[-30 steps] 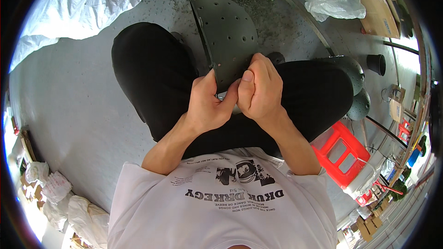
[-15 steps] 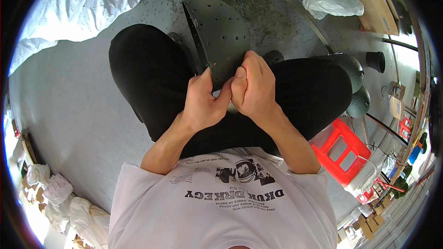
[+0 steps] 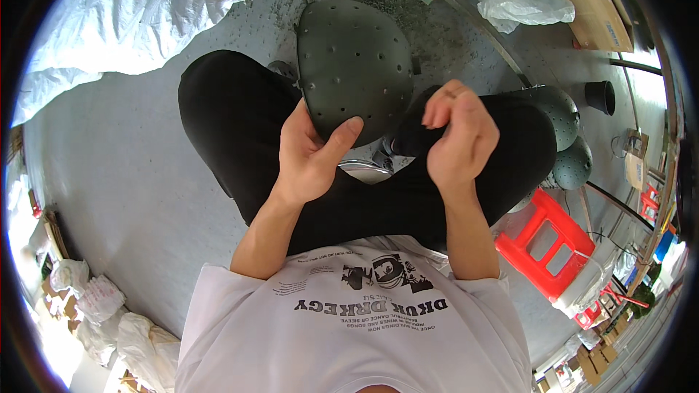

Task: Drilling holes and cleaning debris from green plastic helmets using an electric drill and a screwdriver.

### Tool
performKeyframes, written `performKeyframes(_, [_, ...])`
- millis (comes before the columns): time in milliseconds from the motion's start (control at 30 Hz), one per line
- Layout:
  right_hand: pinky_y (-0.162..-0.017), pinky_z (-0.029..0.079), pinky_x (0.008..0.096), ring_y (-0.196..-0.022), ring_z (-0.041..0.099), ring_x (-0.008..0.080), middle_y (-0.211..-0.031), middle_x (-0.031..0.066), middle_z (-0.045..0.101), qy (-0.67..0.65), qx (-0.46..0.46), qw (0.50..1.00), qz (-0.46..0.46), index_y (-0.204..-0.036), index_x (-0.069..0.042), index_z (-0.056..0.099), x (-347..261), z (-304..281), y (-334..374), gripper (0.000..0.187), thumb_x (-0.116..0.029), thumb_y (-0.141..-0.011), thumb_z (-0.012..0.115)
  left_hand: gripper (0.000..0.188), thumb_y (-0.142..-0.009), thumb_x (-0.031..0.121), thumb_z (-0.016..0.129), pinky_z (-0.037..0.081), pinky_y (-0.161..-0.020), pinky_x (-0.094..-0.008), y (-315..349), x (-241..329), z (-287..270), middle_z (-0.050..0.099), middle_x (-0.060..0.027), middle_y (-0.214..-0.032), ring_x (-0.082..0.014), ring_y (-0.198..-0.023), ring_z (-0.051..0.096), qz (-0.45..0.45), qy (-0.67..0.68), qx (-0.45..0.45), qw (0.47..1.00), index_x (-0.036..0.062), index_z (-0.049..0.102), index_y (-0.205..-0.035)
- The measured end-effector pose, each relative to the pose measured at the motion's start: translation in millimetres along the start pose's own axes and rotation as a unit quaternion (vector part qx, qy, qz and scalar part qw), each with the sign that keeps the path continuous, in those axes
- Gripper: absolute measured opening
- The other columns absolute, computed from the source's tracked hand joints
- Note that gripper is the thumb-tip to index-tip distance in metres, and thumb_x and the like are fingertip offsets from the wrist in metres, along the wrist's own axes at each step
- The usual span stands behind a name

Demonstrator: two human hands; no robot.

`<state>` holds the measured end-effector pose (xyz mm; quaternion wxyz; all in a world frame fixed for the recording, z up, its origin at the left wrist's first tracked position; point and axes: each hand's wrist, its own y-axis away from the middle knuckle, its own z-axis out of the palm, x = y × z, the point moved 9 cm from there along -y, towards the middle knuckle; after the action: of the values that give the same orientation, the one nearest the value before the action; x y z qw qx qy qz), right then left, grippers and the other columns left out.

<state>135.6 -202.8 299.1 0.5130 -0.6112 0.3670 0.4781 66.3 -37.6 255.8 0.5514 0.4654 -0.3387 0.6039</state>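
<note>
A dark green half-sphere shell [image 3: 357, 51], dotted with small holes, is tilted up above my lap with its domed side showing. My left hand [image 3: 313, 156] grips its near lower edge, thumb on the outer surface and the other fingers tucked behind the rim. To the right, apart from the shell, my right hand [image 3: 462, 135] is raised with fingers curled inward. Whether anything small sits in those fingers is hidden. Below the shell, between my legs, a shiny curved metal piece [image 3: 365, 167] shows in part.
Similar green perforated shells [image 3: 571, 164] lie beyond my right knee, near a black pot [image 3: 600, 97]. A red plastic stool [image 3: 550, 244] stands at right. Silvery sheeting [image 3: 138, 14] covers the far left; a cardboard box [image 3: 593, 7] stands far right. Dark bits litter the floor ahead.
My right hand has let go of the shell and moved right. The shell has turned so its domed face shows more, and my left hand now holds it alone with the thumb across it.
</note>
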Motion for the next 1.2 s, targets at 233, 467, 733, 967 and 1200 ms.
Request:
performKeyframes(233, [-0.075,0.04,0.0303,-0.074,0.048,0.0155,-0.074,0.0062,0.048,0.041,0.185,0.982,-0.001,-0.069,0.0,0.046,7.7,-49.2,-14.3,0.046,-0.026,-0.106,0.035,0.043,-0.092,-0.002,0.061,0.045,-0.101,-0.034,0.8,0.8,3.9,0.062,-0.0139,-0.123,-0.0197,-0.113,0.06,-0.005,0.101,-0.028,0.994,-0.0078,0.046,-0.132])
performKeyframes(467, [-0.104,0.039,0.0357,-0.112,0.058,0.025,-0.116,0.0188,0.064,-0.112,0.184,0.972,0.096,-0.084,0.002,0.057,34.9,-43.2,-12.5,0.05,-0.034,-0.108,0.033,0.045,-0.09,-0.004,0.061,0.045,-0.102,-0.0342,6.2,-1.9,12.4,0.062,-0.0142,-0.124,-0.0199,-0.115,0.059,-0.021,0.122,-0.077,0.989,-0.0081,0.045,-0.133])
performKeyframes(733, [-0.102,0.041,0.0338,-0.11,0.059,0.0218,-0.118,0.0205,0.065,-0.088,0.189,0.976,0.069,-0.082,0.003,0.057,27.5,-37.3,-10.9,0.048,-0.031,-0.108,0.036,0.045,-0.083,-0.01,0.065,0.047,-0.096,-0.0304,11.4,-6.2,16.7,0.066,-0.0095,-0.117,-0.016,-0.108,0.062,-0.039,0.088,-0.15,0.984,-0.0052,0.054,-0.127])
performKeyframes(967, [-0.101,0.042,0.0377,-0.109,0.059,0.0269,-0.115,0.0231,0.065,-0.079,0.164,0.983,0.01,-0.078,0.004,0.053,13.6,-33.7,-7.6,0.047,-0.028,-0.106,0.034,0.045,-0.08,-0.014,0.067,0.05,-0.091,-0.0279,16.7,1.7,22.1,0.068,-0.0073,-0.112,-0.0146,-0.104,0.063,-0.045,0.108,-0.172,0.978,-0.0024,0.059,-0.123])
performKeyframes(1200, [-0.1,0.044,0.0417,-0.113,0.057,0.0296,-0.123,0.0237,0.06,-0.163,0.23,0.951,0.129,-0.081,-0.001,0.049,37.4,-42.8,-11.4,0.04,-0.029,-0.106,0.034,0.037,-0.082,-0.014,0.067,0.051,-0.088,-0.0282,17.5,-0.8,24.7,0.069,-0.0056,-0.109,-0.0131,-0.1,0.063,-0.04,0.064,-0.166,0.983,-0.001,0.064,-0.116])
